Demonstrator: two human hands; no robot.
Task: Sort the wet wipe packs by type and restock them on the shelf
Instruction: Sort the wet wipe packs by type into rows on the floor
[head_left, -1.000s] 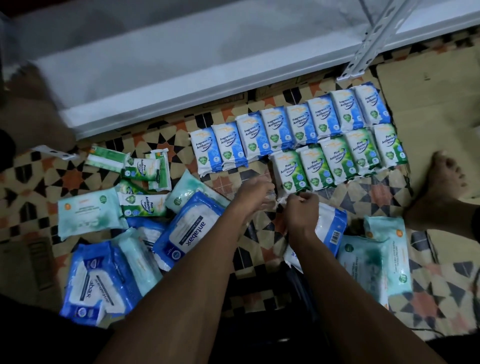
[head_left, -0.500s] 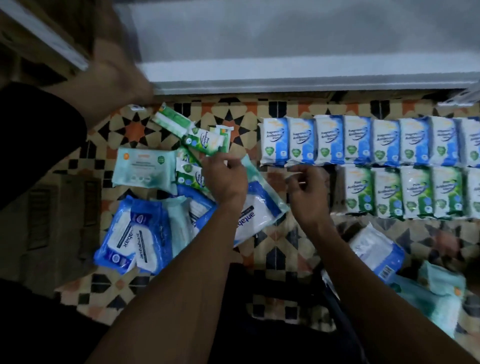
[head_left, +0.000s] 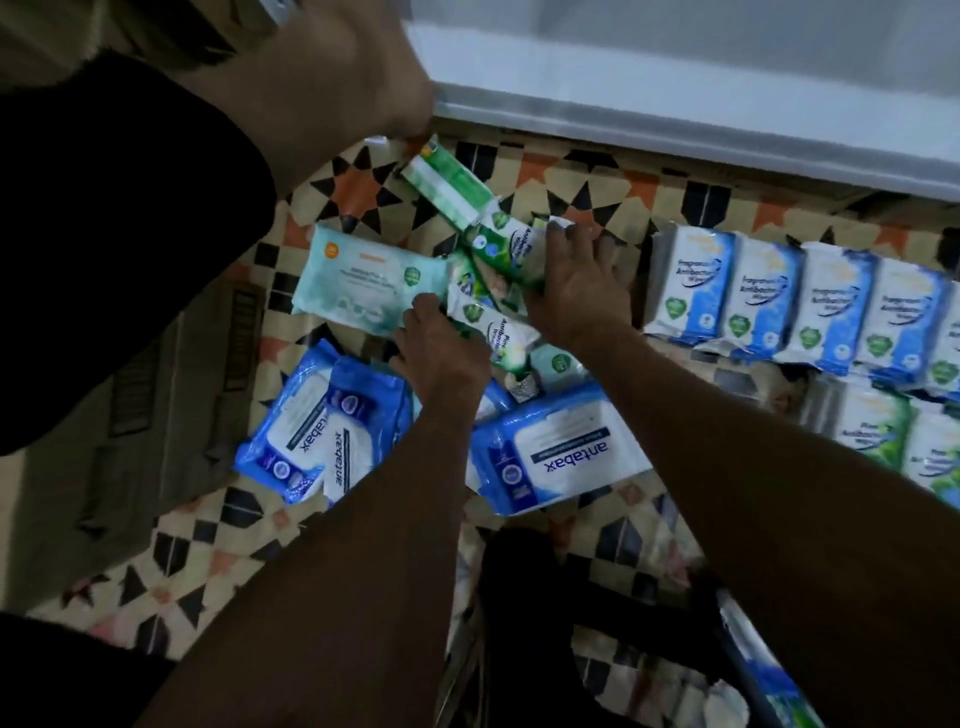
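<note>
Both hands reach into a loose heap of wipe packs on the patterned floor (head_left: 587, 176). The right hand (head_left: 576, 291) lies fingers spread over small green packs (head_left: 511, 247), its fingertips on the far edge of one; whether it grips that pack or only presses on it cannot be told. The left hand (head_left: 441, 353) rests palm down, fingers loosely curled, at the near end of another green pack (head_left: 498, 332), between the pale teal pack (head_left: 363, 286) and the heap; whether it is pinching anything cannot be told.

Just near the hands lie big blue packs: two overlapping at the left (head_left: 317, 431) and one flat at the right (head_left: 561, 452). One more green pack (head_left: 447, 182) lies slanted beyond the heap.

To the right, sorted packs lie in rows on the floor, edge to edge: a far row of blue-and-white packs (head_left: 795, 306) and, nearer, a row of green-and-white ones (head_left: 878, 431). The white shelf (head_left: 675, 124) runs along the far side. At the upper left another person's limb (head_left: 322, 78) and dark sleeve (head_left: 130, 234) fill the corner.
</note>
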